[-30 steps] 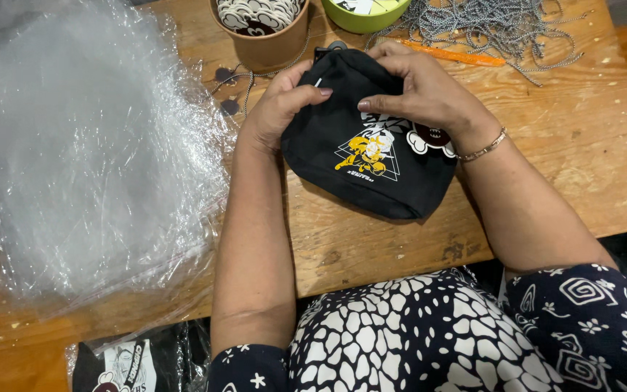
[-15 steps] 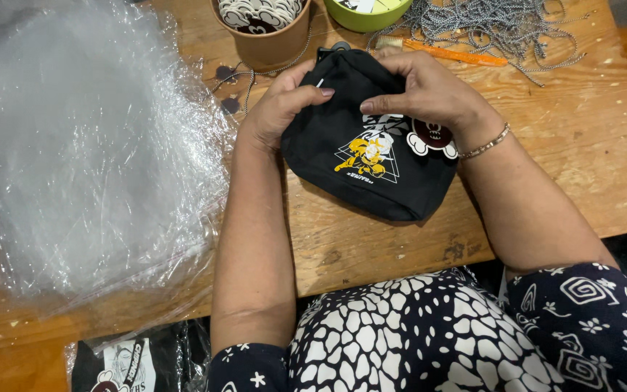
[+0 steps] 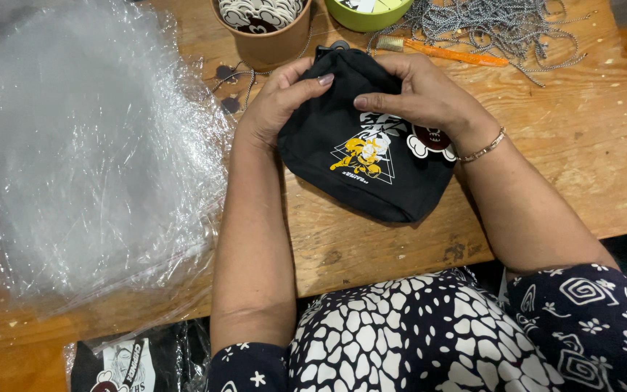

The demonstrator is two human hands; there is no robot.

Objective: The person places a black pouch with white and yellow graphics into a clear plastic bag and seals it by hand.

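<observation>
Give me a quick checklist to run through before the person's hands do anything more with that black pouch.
1. Both hands on the black pouch: ok; left hand and right hand grip its top.
2. Pouch resting on the wooden table: ok.
3. Pouch mouth closed: cannot tell, the fingers cover it.
4. Brown cup clear of the hands: ok, apart.
5. Clear plastic bags out of the way: ok, lying left.
6. Tangle of ball chains snagging the pouch: ok, apart.
</observation>
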